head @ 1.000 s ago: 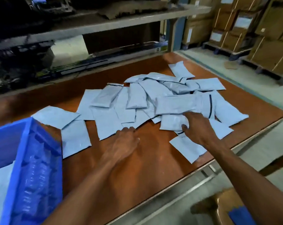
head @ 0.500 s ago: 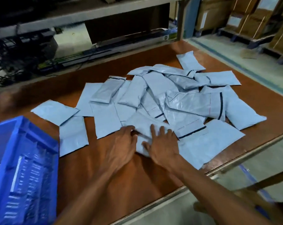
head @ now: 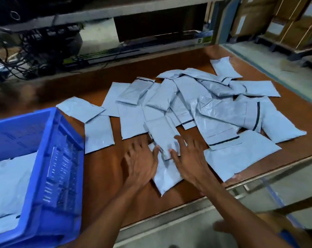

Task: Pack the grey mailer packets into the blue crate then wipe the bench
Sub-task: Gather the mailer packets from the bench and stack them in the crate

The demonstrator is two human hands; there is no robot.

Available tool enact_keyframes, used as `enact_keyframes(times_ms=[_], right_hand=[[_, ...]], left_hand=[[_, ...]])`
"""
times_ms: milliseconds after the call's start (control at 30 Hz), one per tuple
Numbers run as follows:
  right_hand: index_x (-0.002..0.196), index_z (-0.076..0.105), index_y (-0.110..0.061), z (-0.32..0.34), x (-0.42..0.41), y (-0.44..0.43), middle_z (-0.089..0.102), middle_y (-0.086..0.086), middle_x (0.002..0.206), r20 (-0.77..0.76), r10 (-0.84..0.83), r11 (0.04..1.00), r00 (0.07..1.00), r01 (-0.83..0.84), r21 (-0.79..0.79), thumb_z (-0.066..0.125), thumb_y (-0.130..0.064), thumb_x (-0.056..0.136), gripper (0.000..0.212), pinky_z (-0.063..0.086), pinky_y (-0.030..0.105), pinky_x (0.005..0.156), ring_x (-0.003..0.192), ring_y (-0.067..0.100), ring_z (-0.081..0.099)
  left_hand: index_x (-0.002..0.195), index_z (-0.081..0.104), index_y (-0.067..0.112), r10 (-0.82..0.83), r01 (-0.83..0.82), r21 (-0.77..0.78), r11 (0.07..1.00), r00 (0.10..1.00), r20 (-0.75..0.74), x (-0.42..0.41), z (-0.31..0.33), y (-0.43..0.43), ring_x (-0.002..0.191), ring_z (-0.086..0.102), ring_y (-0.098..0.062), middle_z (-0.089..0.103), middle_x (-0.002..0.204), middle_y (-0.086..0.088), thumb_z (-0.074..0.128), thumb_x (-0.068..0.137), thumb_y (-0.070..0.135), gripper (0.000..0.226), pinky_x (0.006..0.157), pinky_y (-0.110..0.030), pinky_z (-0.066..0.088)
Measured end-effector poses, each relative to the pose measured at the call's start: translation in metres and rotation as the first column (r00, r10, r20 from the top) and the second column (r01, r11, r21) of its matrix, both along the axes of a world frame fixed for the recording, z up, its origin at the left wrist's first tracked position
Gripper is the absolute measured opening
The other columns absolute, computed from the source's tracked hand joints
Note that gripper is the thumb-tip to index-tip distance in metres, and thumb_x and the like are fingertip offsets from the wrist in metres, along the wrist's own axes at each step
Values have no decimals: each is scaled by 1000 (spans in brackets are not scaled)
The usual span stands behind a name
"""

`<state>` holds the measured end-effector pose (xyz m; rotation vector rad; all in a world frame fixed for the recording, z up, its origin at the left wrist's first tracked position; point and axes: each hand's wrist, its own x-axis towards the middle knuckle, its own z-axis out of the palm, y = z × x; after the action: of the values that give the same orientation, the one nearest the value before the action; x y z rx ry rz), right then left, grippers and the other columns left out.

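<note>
Both hands lie flat and spread on the brown table, flanking a small stack of grey packets at the near middle. The left hand has its fingers loose and splayed, thumb against the stack's left edge; the right hand presses the right edge, fingers extended, not closed around anything. Between them a narrow packet lies atop a lower packet whose corner points toward the near table edge.

The main heap of mailer packets spreads from 12 to 3 o'clock of the hands, the outermost packet nearly reaching the near edge. Two single packets lie at 10 o'clock, just beside the blue crate, which sits at 9 o'clock with packets already inside. A bare strip of table runs between crate and hands, open down to the near edge.
</note>
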<state>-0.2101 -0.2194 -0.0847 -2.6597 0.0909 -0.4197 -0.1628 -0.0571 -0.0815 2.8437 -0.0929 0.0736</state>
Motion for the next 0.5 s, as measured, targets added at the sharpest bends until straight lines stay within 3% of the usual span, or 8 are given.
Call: enact_keyframes(times_ms=[100, 200, 333, 433, 500], right_hand=[[149, 34, -33, 0, 36, -3, 27, 4, 159, -195, 90, 995, 977, -82, 49, 33, -56, 100, 54, 33, 41, 110, 139, 27, 34], [152, 18, -44, -4, 45, -2, 12, -3, 164, -414, 153, 975, 897, -205, -85, 30, -55, 101, 54, 20, 42, 116, 148, 24, 18], [148, 28, -44, -2, 28, -14, 23, -3, 161, -354, 58, 979, 933, -123, -162, 37, -49, 99, 50, 28, 44, 112, 141, 25, 33], [142, 33, -47, -6, 1, -14, 33, -3, 154, -327, 22, 967, 945, -102, -232, 30, -60, 94, 50, 30, 46, 109, 137, 25, 37], [142, 33, -45, -5, -9, -10, 34, -3, 152, -313, -6, 966, 950, -76, -247, 25, -65, 91, 55, 29, 46, 108, 136, 24, 35]], left_hand=[[142, 42, 18, -47, 49, -43, 998, 998, 35, -43, -7, 1, 132, 41, -32, 44, 146, -10, 31, 94, 63, 67, 102, -50, 36], [147, 37, 24, -102, 101, -22, 995, 995, -24, -49, -14, 11, 141, 30, -29, 34, 155, -4, 28, 87, 77, 80, 109, -52, 28], [153, 19, 23, -101, 106, 28, 994, 985, -136, -35, -9, 39, 147, 15, -30, 19, 160, -6, 35, 97, 60, 70, 116, -52, 19], [152, 21, 22, -73, 78, 45, 996, 992, -102, -36, -10, 66, 143, 23, -32, 22, 158, -9, 38, 99, 43, 60, 114, -52, 24], [152, 20, 27, -79, 81, 31, 996, 995, -64, -37, -11, 73, 142, 26, -32, 19, 160, -8, 36, 100, 43, 57, 113, -53, 25]])
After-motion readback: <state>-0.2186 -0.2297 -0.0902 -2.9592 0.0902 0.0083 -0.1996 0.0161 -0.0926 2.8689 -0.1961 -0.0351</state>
